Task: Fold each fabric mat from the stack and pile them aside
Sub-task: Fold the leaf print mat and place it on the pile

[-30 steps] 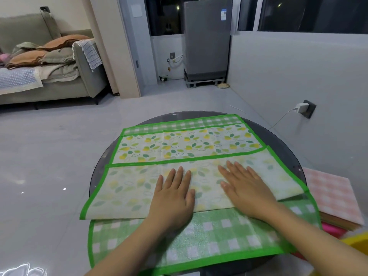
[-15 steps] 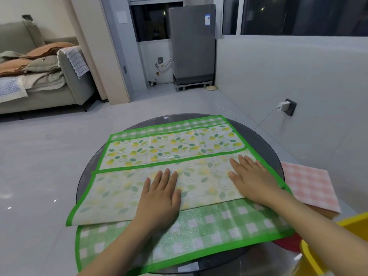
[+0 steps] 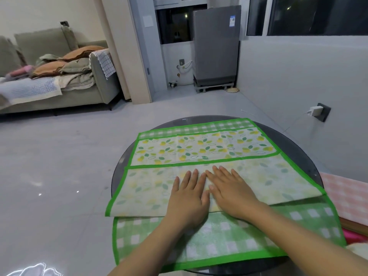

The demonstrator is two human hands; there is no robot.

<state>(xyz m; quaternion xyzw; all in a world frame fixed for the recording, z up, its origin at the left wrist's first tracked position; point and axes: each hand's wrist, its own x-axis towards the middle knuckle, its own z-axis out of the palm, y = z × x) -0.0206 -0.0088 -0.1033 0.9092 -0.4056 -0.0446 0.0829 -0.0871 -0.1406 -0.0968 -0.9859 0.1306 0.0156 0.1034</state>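
Observation:
A leaf-printed mat with a green border (image 3: 203, 148) lies on the round dark glass table (image 3: 298, 152). Its near half is folded over, so the pale underside (image 3: 274, 182) faces up. Under it lies a green checked mat (image 3: 229, 246) that reaches the table's near edge. My left hand (image 3: 189, 198) and my right hand (image 3: 233, 192) rest flat side by side on the middle of the folded part, fingers spread, holding nothing.
A pink checked mat (image 3: 346, 196) lies on a stack to the right of the table, with a red edge (image 3: 356, 236) below it. A charger sits in a wall socket (image 3: 318, 111) at right. A sofa (image 3: 59, 86) and a grey appliance (image 3: 217, 46) stand further back.
Both hands have slid inward along the folded mat and now lie next to each other at its middle. The view has swung left.

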